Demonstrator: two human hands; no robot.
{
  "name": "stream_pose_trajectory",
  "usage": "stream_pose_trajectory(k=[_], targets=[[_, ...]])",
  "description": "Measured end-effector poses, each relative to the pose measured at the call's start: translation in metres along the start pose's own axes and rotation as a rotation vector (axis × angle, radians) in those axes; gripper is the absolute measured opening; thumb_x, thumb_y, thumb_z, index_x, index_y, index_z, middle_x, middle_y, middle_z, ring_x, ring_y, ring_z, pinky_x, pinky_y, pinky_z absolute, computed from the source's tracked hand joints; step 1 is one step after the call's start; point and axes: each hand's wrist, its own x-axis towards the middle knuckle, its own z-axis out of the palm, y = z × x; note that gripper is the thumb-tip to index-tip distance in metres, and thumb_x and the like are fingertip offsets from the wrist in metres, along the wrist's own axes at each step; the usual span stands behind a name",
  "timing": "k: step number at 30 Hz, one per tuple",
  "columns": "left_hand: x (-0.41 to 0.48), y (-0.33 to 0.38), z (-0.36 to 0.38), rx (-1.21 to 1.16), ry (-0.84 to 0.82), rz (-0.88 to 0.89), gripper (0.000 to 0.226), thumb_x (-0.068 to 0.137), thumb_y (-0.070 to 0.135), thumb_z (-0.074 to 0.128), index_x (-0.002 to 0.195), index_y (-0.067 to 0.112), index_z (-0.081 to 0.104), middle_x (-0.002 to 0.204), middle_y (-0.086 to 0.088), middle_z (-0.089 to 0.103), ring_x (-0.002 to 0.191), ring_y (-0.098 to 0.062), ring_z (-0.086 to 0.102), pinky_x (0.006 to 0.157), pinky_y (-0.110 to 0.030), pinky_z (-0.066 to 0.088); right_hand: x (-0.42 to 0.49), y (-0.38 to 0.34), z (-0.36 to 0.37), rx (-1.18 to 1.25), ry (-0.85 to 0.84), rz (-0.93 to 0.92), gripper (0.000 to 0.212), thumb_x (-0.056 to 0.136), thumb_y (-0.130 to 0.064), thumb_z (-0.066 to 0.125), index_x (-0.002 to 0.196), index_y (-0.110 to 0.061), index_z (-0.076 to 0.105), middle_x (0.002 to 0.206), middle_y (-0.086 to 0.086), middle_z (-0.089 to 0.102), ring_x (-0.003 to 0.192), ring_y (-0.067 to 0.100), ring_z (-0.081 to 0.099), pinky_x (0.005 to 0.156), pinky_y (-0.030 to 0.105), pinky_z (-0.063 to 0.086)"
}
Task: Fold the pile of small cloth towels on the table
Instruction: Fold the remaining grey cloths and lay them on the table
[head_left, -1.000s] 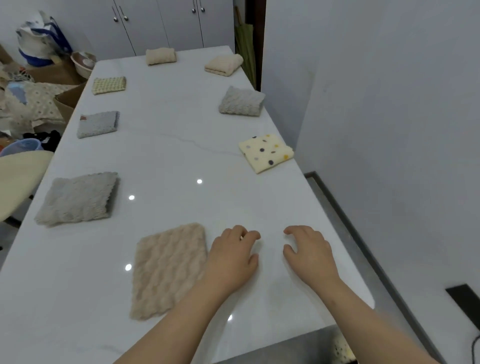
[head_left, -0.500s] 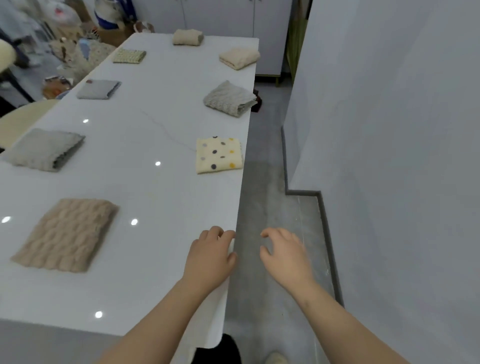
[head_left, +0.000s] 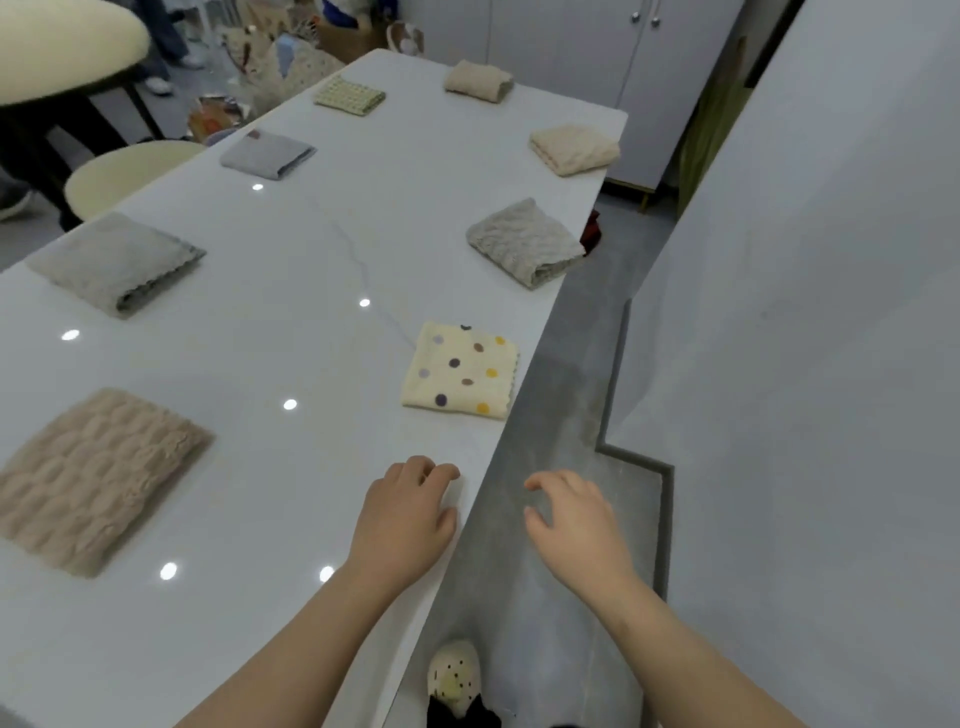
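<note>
Several folded small towels lie spread over the white table (head_left: 291, 364). Nearest are a beige quilted towel (head_left: 88, 478) at the left and a cream polka-dot towel (head_left: 461, 371) by the right edge. Farther back lie a grey textured towel (head_left: 524, 241), a light grey towel (head_left: 114, 262), a flat grey towel (head_left: 267, 155), a checked towel (head_left: 349, 94) and two beige towels (head_left: 574, 148). My left hand (head_left: 405, 519) rests over the table's right edge with loosely curled fingers and holds nothing. My right hand (head_left: 576, 519) hovers past the edge, above the floor, fingers loosely bent and empty.
A grey floor strip (head_left: 550, 415) runs between the table and the grey wall (head_left: 805, 364) on the right. Round cream stools (head_left: 124, 174) stand left of the table. White cabinets (head_left: 571, 47) and clutter sit at the far end. A spotted slipper (head_left: 454, 675) shows below.
The view has swung right and moved along the table's right edge. My right hand went from the tabletop to over the floor. My left hand now sits at the edge. The towels stayed put.
</note>
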Motion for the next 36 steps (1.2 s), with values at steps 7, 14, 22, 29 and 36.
stream_pose_trajectory(k=[7,14,22,29,36], targets=[[0.042,-0.009,-0.008,-0.064,0.050,-0.174,0.042,0.091,0.026,0.045,0.133,0.022,0.044,0.130,-0.001,0.046,0.113,-0.019,0.047,0.091,-0.025,0.038,0.068,-0.004,-0.012,-0.005,-0.066,-0.091,0.035,0.093,-0.024,0.045,0.127,-0.021,0.049,0.133,-0.001,0.047,0.122,0.018,0.041,0.103,0.031,0.033],[0.094,-0.011,-0.014,-0.194,0.258,-0.449,0.038,0.091,0.023,0.051,0.128,0.017,0.051,0.127,-0.006,0.048,0.114,-0.023,0.046,0.089,-0.025,0.036,0.145,-0.009,-0.030,0.054,-0.087,-0.248,0.034,0.091,-0.020,0.047,0.125,-0.018,0.050,0.130,-0.001,0.049,0.117,0.020,0.043,0.099,0.032,0.036],[0.158,0.007,-0.013,-0.387,0.297,-0.849,0.045,0.089,0.029,0.051,0.131,0.017,0.043,0.124,-0.008,0.054,0.112,-0.027,0.050,0.093,-0.038,0.042,0.215,0.001,-0.060,0.163,-0.294,-0.344,0.026,0.093,-0.032,0.048,0.114,-0.016,0.045,0.104,-0.007,0.043,0.099,0.013,0.048,0.079,0.024,0.038],[0.189,0.023,-0.009,-0.499,0.281,-1.070,0.047,0.085,0.030,0.055,0.128,0.016,0.042,0.112,-0.004,0.055,0.098,-0.024,0.055,0.081,-0.034,0.046,0.249,0.008,-0.073,0.181,-0.464,-0.435,0.047,0.091,-0.028,0.049,0.135,-0.019,0.035,0.133,-0.006,0.035,0.071,-0.002,0.048,0.081,0.019,0.037],[0.184,0.023,-0.018,-0.794,0.336,-1.183,0.020,0.086,0.031,0.056,0.085,0.012,0.053,0.078,0.001,0.055,0.069,-0.016,0.053,0.069,-0.032,0.046,0.261,0.005,-0.071,0.141,-0.504,-0.555,0.047,0.090,-0.022,0.050,0.135,-0.020,0.037,0.136,-0.007,0.037,0.126,0.007,0.037,0.100,0.017,0.029]])
